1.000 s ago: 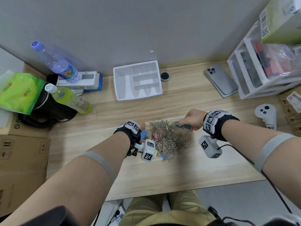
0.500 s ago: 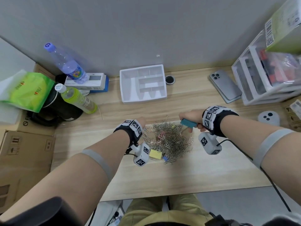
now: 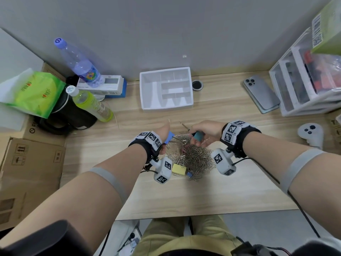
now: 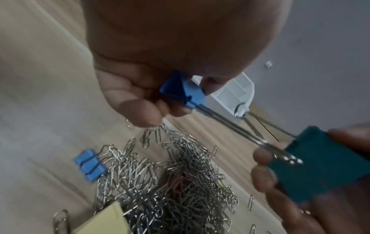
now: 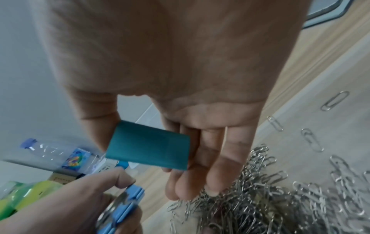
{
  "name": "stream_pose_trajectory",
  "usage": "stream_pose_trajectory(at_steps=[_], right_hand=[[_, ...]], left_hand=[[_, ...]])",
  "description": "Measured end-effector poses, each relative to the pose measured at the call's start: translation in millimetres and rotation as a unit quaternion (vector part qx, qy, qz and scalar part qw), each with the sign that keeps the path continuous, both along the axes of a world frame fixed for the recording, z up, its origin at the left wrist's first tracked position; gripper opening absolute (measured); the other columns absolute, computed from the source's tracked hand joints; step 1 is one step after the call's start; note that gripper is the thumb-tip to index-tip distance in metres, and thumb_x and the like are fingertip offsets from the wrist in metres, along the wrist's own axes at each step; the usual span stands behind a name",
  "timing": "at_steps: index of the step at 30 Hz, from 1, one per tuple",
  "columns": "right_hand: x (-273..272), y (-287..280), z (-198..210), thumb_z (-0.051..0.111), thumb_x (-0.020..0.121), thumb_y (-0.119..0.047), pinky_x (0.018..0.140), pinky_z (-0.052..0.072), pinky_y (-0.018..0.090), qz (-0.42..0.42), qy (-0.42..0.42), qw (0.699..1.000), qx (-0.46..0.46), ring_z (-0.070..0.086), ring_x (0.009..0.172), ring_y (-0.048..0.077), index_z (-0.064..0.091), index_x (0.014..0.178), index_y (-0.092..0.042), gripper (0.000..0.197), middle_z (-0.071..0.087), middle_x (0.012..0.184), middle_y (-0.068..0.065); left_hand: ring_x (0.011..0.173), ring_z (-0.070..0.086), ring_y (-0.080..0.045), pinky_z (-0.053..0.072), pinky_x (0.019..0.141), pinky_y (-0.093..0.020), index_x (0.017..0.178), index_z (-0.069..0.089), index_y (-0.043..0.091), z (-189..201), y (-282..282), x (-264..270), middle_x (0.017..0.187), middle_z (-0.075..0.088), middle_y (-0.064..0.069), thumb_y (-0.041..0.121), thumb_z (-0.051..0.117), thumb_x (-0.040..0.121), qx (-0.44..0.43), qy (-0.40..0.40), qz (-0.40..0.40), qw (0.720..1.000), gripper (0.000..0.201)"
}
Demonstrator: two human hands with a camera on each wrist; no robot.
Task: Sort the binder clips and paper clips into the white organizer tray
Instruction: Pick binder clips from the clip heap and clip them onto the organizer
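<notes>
A heap of silver paper clips (image 3: 191, 158) lies on the wooden desk, also spread under both hands in the wrist views (image 4: 172, 182) (image 5: 280, 202). My left hand (image 3: 164, 134) pinches a light blue binder clip (image 3: 170, 137) (image 4: 183, 91) just above the heap's far left edge. My right hand (image 3: 203, 131) grips a larger teal binder clip (image 3: 198, 136) (image 5: 149, 148) (image 4: 324, 171). The two clips' wire handles meet between the hands. The white organizer tray (image 3: 166, 88) sits beyond the heap near the wall, its compartments empty. A yellow binder clip (image 3: 178, 169) and small blue binder clips (image 4: 90, 165) lie in the heap.
Left of the tray stand a clear water bottle (image 3: 81, 64), a yellow-green bottle (image 3: 92, 104), a black kettle (image 3: 68, 115) and a green bag (image 3: 35, 93). A phone (image 3: 261, 94), white drawer unit (image 3: 304, 80) and white controller (image 3: 311, 133) are on the right. Cardboard boxes (image 3: 31, 159) border the left.
Both hands have risen off the heap and come together. The left hand now holds the light blue binder clip up beside the right hand's teal clip.
</notes>
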State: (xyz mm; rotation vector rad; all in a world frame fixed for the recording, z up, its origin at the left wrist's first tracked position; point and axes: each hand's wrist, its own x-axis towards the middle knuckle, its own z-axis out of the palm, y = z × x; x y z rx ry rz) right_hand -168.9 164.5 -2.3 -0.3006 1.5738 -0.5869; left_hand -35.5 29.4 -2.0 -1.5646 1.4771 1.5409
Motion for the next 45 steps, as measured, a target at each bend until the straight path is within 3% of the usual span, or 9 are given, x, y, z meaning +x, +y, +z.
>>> stream_pose_trajectory(at_steps=[8, 13, 16, 18, 24, 29, 33, 41, 45], right_hand=[[29, -18, -10, 0.051, 0.096, -0.043, 0.060, 0.045, 0.022, 0.064, 0.009, 0.998, -0.002, 0.063, 0.071, 0.013, 0.062, 0.101, -0.015, 0.030, 0.066, 0.090, 0.001], [37, -16, -19, 0.065, 0.087, -0.045, 0.048, 0.040, 0.023, 0.089, 0.127, 0.987, -0.030, 0.055, 0.055, 0.014, 0.065, 0.099, -0.008, 0.039, 0.066, 0.077, 0.005], [41, -10, -20, 0.072, 0.080, -0.052, 0.059, 0.044, 0.022, 0.144, 0.201, 0.968, -0.046, 0.059, 0.067, 0.011, 0.059, 0.096, -0.016, 0.042, 0.066, 0.082, -0.004], [46, -7, -20, 0.074, 0.078, -0.051, 0.074, 0.044, 0.023, 0.163, 0.222, 0.958, -0.076, 0.060, 0.089, 0.014, 0.058, 0.111, -0.019, 0.049, 0.062, 0.097, -0.009], [52, -9, -26, 0.067, 0.064, -0.072, 0.061, 0.046, 0.027, 0.126, 0.183, 0.970, -0.098, 0.059, 0.065, 0.013, 0.067, 0.085, -0.024, 0.053, 0.065, 0.074, -0.003], [51, -5, -30, 0.065, 0.078, -0.044, 0.074, 0.056, 0.037, 0.116, 0.230, 0.963, -0.075, 0.068, 0.077, 0.019, 0.068, 0.089, -0.020, 0.027, 0.073, 0.084, 0.004], [64, -5, -32, 0.076, 0.075, -0.022, 0.072, 0.055, 0.030, 0.200, 0.226, 0.950, -0.083, 0.068, 0.080, 0.019, 0.064, 0.093, -0.018, 0.023, 0.073, 0.091, 0.003], [101, -13, -42, 0.084, 0.057, -0.056, 0.065, 0.056, 0.034, 0.430, 0.309, 0.847, -0.052, 0.066, 0.077, 0.022, 0.060, 0.091, -0.018, 0.057, 0.066, 0.084, -0.001], [112, -11, -49, 0.082, 0.061, -0.045, 0.061, 0.052, 0.031, 0.475, 0.363, 0.801, -0.019, 0.065, 0.079, 0.025, 0.059, 0.095, -0.015, 0.050, 0.066, 0.089, 0.003]], left_hand=[[0.048, 0.043, -0.022, 0.040, 0.047, -0.026, 0.077, 0.046, 0.005, -8, 8, 5, 0.061, 0.047, -0.015, 0.026, 0.035, 0.093, 0.034, 0.053, 0.020, 0.998, 0.028], [0.061, 0.060, -0.031, 0.054, 0.044, -0.029, 0.109, 0.055, -0.002, -10, 8, 14, 0.089, 0.060, -0.022, 0.017, 0.031, 0.094, 0.109, 0.059, 0.017, 0.992, 0.034], [0.063, 0.066, -0.032, 0.059, 0.054, -0.036, 0.124, 0.051, -0.005, -11, 9, 18, 0.094, 0.061, -0.024, 0.028, 0.039, 0.097, 0.140, 0.078, 0.015, 0.987, 0.044], [0.065, 0.068, -0.032, 0.060, 0.058, -0.038, 0.121, 0.054, 0.001, -13, 10, 20, 0.092, 0.062, -0.021, 0.041, 0.053, 0.095, 0.137, 0.085, -0.012, 0.987, 0.048], [0.061, 0.067, -0.024, 0.061, 0.060, -0.033, 0.115, 0.058, -0.005, -20, 5, 33, 0.081, 0.065, -0.021, 0.021, 0.056, 0.096, 0.078, 0.068, -0.104, 0.989, 0.032], [0.073, 0.067, -0.027, 0.060, 0.064, -0.033, 0.099, 0.064, 0.003, -20, -8, 46, 0.088, 0.064, -0.020, 0.014, 0.061, 0.091, 0.059, 0.060, -0.085, 0.993, 0.014], [0.066, 0.067, -0.027, 0.056, 0.044, -0.027, 0.102, 0.064, 0.005, -26, -16, 60, 0.099, 0.066, -0.023, 0.010, 0.057, 0.091, 0.016, 0.024, -0.052, 0.998, 0.014], [0.059, 0.065, -0.027, 0.054, 0.046, -0.029, 0.096, 0.064, 0.006, -39, -27, 87, 0.092, 0.063, -0.022, 0.005, 0.054, 0.090, -0.006, -0.008, -0.006, 1.000, 0.012], [0.059, 0.065, -0.026, 0.054, 0.049, -0.029, 0.092, 0.065, 0.008, -38, -28, 92, 0.088, 0.063, -0.019, 0.006, 0.053, 0.092, -0.010, -0.011, 0.002, 1.000, 0.012]])
